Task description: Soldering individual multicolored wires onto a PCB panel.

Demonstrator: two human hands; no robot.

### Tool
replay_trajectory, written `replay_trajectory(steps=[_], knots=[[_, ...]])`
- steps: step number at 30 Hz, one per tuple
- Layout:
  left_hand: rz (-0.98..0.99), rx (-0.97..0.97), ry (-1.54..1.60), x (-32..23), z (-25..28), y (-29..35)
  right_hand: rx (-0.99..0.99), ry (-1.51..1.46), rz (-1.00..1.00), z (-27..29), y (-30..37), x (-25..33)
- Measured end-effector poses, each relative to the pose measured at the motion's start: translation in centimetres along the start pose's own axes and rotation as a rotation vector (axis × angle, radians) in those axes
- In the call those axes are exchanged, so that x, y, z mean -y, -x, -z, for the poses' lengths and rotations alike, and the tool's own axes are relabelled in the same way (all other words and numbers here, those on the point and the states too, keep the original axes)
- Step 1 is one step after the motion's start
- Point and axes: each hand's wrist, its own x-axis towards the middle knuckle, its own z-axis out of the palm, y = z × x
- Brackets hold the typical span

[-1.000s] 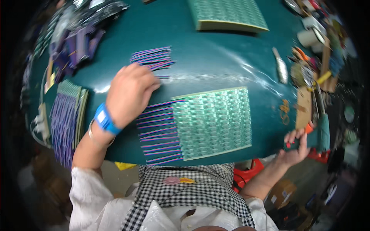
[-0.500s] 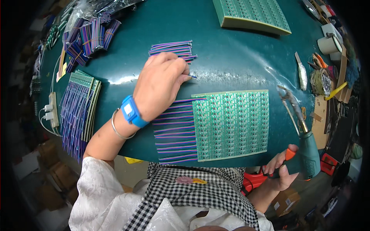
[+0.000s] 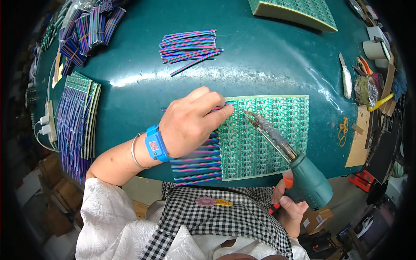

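My left hand [image 3: 190, 123] pinches a short multicoloured ribbon wire [image 3: 228, 104], its end over the upper left corner of a green circuit board panel [image 3: 264, 145]. Below it, a row of similar wires [image 3: 197, 167] sticks out from the panel's left edge, partly hidden by that hand. With my right hand [image 3: 291, 209] I grip a green soldering gun [image 3: 311, 181] that has an orange trigger. Its tip reaches over the panel close to the held wire's end; whether it touches cannot be made out. A blue wrist strap [image 3: 157, 144] is on my left wrist.
Loose ribbon wires [image 3: 188, 45] lie beyond the panel. At left are bundled wires [image 3: 96, 32], stacked wired panels [image 3: 80, 117] and a power strip [image 3: 51, 123]. A thick panel stack [image 3: 294, 15] sits at the back; a knife [image 3: 345, 78] and rubber bands [image 3: 343, 132] lie right.
My left hand has come nearer from the loose wires to the panel's upper left corner, carrying a wire. The soldering gun has swung left, its tip now over the panel.
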Motion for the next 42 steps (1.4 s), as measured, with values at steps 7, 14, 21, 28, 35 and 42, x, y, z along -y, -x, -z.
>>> replay_trajectory(steps=[7,14,21,28,35,42], knots=[[0.036,0.038,-0.018,-0.5,0.2,-0.1,0.02,-0.03,-0.037,-0.6,-0.5,-0.1],[0.019,0.029,-0.031,-0.5,0.0,-0.1,-0.055,0.062,0.053,-1.2,-1.6,-1.0],[0.006,0.053,-0.063,-0.6,0.1,0.0,-0.054,0.054,0.047,-0.8,-1.6,-1.1],[0.002,0.095,-0.101,-0.8,0.3,-0.1,-0.145,-0.066,0.0,-1.6,-1.3,0.0],[-0.004,0.063,-0.051,-0.3,0.1,-0.1,-0.134,0.005,-0.012,-1.6,-1.1,-0.2],[-0.003,0.063,-0.058,-0.5,0.2,-0.1,-0.099,0.051,-0.001,-1.5,-1.4,-0.4]])
